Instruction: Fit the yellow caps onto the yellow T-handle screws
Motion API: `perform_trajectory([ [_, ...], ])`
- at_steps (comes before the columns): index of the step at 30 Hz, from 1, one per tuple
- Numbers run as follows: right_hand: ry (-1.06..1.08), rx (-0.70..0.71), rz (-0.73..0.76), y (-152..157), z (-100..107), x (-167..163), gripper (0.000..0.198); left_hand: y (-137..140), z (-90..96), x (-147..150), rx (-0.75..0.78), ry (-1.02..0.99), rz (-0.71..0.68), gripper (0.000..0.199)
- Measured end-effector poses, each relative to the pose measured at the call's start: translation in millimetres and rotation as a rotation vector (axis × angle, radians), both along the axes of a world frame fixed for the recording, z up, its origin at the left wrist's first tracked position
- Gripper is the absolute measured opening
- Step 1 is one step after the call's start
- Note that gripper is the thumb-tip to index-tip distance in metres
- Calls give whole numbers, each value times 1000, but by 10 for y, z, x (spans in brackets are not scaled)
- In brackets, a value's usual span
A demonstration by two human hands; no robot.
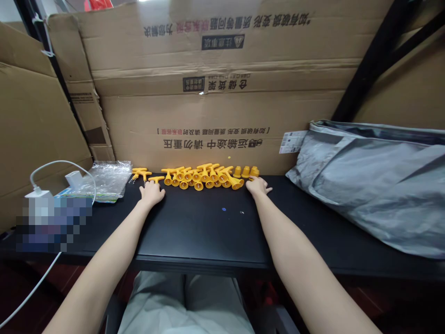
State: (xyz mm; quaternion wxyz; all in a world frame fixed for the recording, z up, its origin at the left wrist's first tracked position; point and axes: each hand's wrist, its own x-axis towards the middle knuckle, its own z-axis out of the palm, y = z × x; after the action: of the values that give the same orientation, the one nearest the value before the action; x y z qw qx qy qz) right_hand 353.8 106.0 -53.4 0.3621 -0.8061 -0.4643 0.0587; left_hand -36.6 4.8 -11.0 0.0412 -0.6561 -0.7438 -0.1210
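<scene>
My left hand is at the left end of a row of yellow parts, its fingers closed on a yellow T-handled corkscrew. Two or so more loose corkscrews, with bare metal spirals, lie just beyond it. At the right end, my right hand has its fingers curled at a small yellow bell-shaped cap, mostly hidden by them. Several similar caps stand behind that hand. Between my hands lie several yellow corkscrews fitted into bell-shaped caps, their open ends facing me.
The black tabletop ends in front of my lap. Cardboard walls the back and left. A grey bag stands on the right. Clear plastic packaging and a white charger with a cable lie left. A blue speck is near the middle.
</scene>
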Motion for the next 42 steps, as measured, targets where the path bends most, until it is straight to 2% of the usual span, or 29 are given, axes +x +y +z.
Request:
perform_trajectory([
  [4, -24, -19, 37, 100, -30, 94, 47, -54, 34, 92, 44, -27, -50, 28],
  [8, -24, -29, 42, 157, -52, 142, 46, -103, 70, 190, 25, -111, -147, 31],
  [14, -69, -77, 32, 78, -23, 110, 46, -66, 35, 105, 107, -50, -114, 35],
  [18, -57, -57, 28, -7, 18, 83, 42, -33, -25, 22, -29, -7, -72, 49],
  [21, -22, -17, 21, -87, 44, 62, 39, -41, -35, 9, -143, 2, -92, 52],
  [27, 89, 151, -13, -265, 139, -44, 36, -100, 38, 33, -111, 37, -113, 43],
  [30, 148, 328, 5, -314, 269, -157, 29, -131, 79, 59, -101, 38, -101, 40],
  [32, 183, 477, 52, -346, 380, -268, 21, -144, 95, 73, -94, 13, -95, 39],
  [35, 190, 615, 168, -428, 530, -482, 18, -143, 98, 83, -57, -42, -88, 37],
  [38, 194, 662, 309, -547, 615, -722, 26, -121, 84, 83, 10, -78, -91, 34],
  [42, 177, 644, 550, -694, 632, -990, 35, -97, 72, 87, 57, -99, -107, 31],
])
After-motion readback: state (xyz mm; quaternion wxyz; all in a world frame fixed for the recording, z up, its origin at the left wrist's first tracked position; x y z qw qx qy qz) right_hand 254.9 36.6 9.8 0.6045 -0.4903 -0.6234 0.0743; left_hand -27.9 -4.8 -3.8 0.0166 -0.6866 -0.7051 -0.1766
